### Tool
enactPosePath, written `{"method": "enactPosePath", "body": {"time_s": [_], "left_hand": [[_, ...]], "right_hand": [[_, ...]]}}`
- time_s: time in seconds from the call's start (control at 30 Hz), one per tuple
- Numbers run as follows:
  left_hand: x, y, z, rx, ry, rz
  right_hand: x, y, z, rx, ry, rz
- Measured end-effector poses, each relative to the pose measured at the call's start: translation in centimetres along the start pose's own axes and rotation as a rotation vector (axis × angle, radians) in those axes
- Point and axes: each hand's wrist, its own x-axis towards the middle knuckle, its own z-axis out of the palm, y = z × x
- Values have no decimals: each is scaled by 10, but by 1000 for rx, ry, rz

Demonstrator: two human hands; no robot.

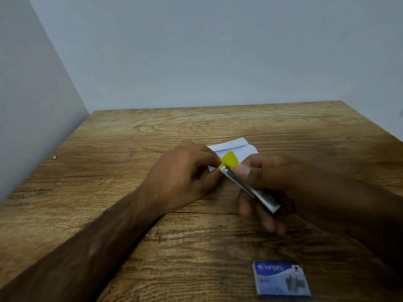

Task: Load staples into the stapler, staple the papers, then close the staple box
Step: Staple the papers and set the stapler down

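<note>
A small stapler (pixel 250 188) with a silver metal body and a yellow end piece is held tilted above the table. My right hand (pixel 268 188) grips its body. My left hand (pixel 185 177) pinches the yellow end between fingertips. Folded white papers (pixel 237 147) lie on the wooden table (pixel 152 138) just behind both hands, partly hidden by them. A blue staple box (pixel 281 280) lies flat near the front edge, to the right, apart from both hands; it looks closed.
Pale walls stand behind the table and along its left side. A tiny light speck (pixel 54 157) lies on the table at the far left.
</note>
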Motion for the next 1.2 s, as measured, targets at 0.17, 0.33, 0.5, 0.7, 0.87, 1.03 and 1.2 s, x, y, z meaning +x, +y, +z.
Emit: {"method": "enactPosePath", "body": {"time_s": [0.17, 0.33, 0.5, 0.7, 0.87, 1.03, 1.2], "left_hand": [[1, 0, 5, 46, 31, 22], [-1, 2, 7, 124, 184, 67], [0, 8, 8, 278, 256, 170], [-4, 17, 9, 447, 311, 310], [-4, 23, 8, 539, 352, 394], [-1, 28, 11, 582, 418, 465], [1, 25, 14, 613, 434, 495]], "right_hand": [[1, 5, -19, 176, 32, 182], [2, 11, -23, 237, -32, 91], [5, 9, -22, 385, -83, 52], [7, 8, -21, 432, -135, 125], [8, 8, -21, 388, -83, 95], [7, 8, -16, 317, -43, 25], [10, 5, -11, 333, 64, 51]]}}
